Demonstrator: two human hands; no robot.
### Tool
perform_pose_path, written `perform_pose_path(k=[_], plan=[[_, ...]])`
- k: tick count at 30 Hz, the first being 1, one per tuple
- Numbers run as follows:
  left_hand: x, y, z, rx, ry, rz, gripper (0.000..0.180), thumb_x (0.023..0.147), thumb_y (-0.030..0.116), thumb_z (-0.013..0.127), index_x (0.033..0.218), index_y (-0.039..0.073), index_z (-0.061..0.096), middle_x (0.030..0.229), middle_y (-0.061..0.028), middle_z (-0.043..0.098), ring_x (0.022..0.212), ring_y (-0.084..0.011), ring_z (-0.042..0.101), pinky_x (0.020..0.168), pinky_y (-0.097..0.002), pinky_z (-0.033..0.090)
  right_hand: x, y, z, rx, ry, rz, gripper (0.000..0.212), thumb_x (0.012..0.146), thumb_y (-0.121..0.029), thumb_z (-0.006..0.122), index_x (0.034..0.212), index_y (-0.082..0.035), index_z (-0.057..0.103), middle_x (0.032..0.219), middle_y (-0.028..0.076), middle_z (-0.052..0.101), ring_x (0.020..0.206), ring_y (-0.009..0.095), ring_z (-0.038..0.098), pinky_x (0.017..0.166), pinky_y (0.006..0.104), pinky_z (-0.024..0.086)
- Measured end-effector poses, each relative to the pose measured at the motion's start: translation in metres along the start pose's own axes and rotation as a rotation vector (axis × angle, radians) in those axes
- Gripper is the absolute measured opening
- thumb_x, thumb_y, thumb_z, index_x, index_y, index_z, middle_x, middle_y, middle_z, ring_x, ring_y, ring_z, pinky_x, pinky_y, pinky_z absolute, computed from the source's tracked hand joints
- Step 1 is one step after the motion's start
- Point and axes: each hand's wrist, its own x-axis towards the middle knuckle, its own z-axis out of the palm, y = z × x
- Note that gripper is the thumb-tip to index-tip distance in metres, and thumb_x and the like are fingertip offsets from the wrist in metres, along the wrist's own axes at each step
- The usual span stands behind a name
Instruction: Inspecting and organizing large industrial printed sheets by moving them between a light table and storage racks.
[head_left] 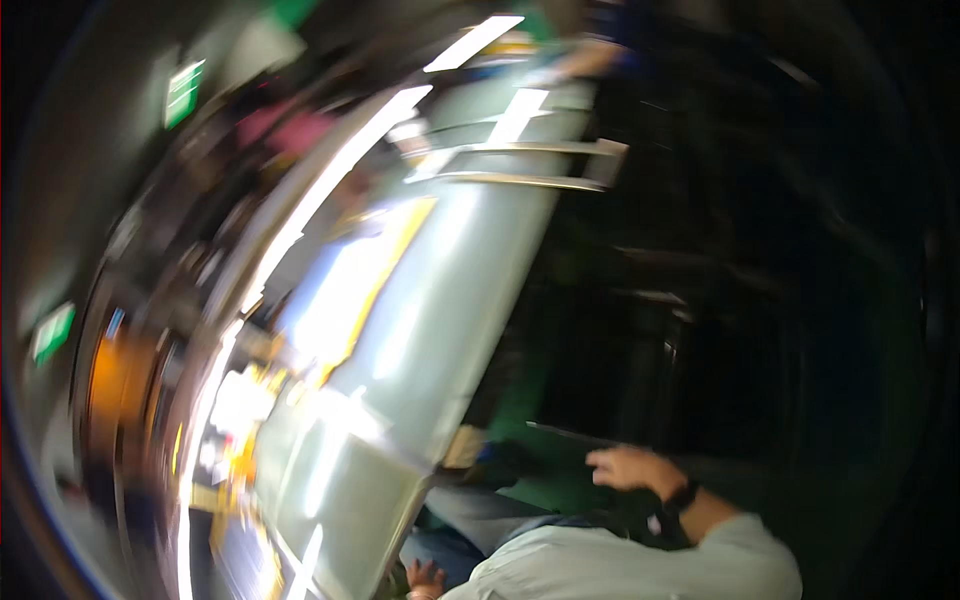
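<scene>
We've got the pale green bench lying left of both hands, its long axis slanting from lower left to upper right. Our left hand is nearer, just beside the edge, too blurry to tell its grip. Our right hand sits well apart, loosely spread, seemingly empty.

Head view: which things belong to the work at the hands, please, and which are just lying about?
Nearest the hands:
left hand, low, close to the pale table
right hand, away from the table; blur hides whether it holds anything

Around them:
metal frame, at the table's far part
bright yellow-edged panel
green sign, upper left
</scene>
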Motion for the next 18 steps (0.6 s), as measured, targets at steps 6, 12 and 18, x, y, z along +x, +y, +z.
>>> perform_pose_path(k=[6,12,18], plan=[[-0.065,0.062,-0.022,-0.578,0.432,-0.494,0.044,0.082,0.039,0.057,0.118,0.015,0.060,0.127,-0.0221,0.048,0.120,-0.0381,0.044,0.102,-0.0397,0.036,0.048,-0.173,-0.048,-0.295,-0.194,-0.699,0.044,0.081,-0.027,0.063,0.119,-0.006,0.057,0.103,0.018,0.063,0.095,0.035,0.059,0.082,0.0397,0.048],[-0.161,0.072,-0.084,-0.370,1.376,-0.954,0.023,0.079,0.018,0.063,0.098,0.005,0.061,0.098,-0.0165,0.059,0.097,-0.0349,0.055,0.086,-0.0405,0.044,0.121,-0.338,-0.139,-1.047,-0.154,-0.920,0.032,0.077,-0.020,0.066,0.105,-0.006,0.063,0.088,0.018,0.065,0.080,0.034,0.063,0.073,0.0410,0.050],[-0.179,-0.060,-0.088,-0.145,1.289,-1.181,0.046,0.080,0.032,0.062,0.120,0.010,0.055,0.132,-0.0167,0.043,0.125,-0.0357,0.036,0.097,-0.0521,0.033,0.166,-0.563,-0.070,-1.298,-0.066,-1.144,0.031,0.091,-0.028,0.055,0.116,-0.010,0.058,0.091,0.018,0.067,0.078,0.034,0.065,0.067,0.0425,0.051]])
